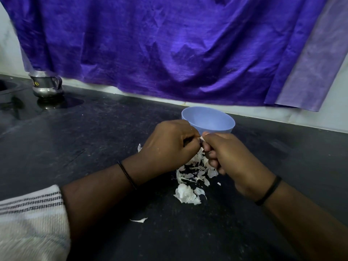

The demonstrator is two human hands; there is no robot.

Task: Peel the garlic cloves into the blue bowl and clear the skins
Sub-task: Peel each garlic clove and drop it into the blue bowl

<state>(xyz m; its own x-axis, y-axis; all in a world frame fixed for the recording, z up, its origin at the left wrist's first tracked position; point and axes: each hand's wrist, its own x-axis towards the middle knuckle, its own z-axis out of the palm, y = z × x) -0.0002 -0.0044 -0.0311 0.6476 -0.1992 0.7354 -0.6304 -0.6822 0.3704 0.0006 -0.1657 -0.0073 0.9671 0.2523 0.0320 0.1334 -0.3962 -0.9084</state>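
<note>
My left hand [165, 146] and my right hand [231, 159] meet fingertip to fingertip just in front of the blue bowl [212, 119]. Between them they pinch a small garlic clove [201, 138], of which only a pale sliver shows. The bowl stands upright on the dark counter near the wall, and its inside is hidden from here. A heap of white garlic skins [192, 178] lies on the counter under and behind my hands. A single stray skin [139, 220] lies nearer to me.
The black counter [94, 140] runs left to a steel jug [45, 85] and a sink edge [7, 89]. A purple cloth [169, 49] hangs over the wall behind the bowl. My striped sleeve [32, 223] fills the lower left.
</note>
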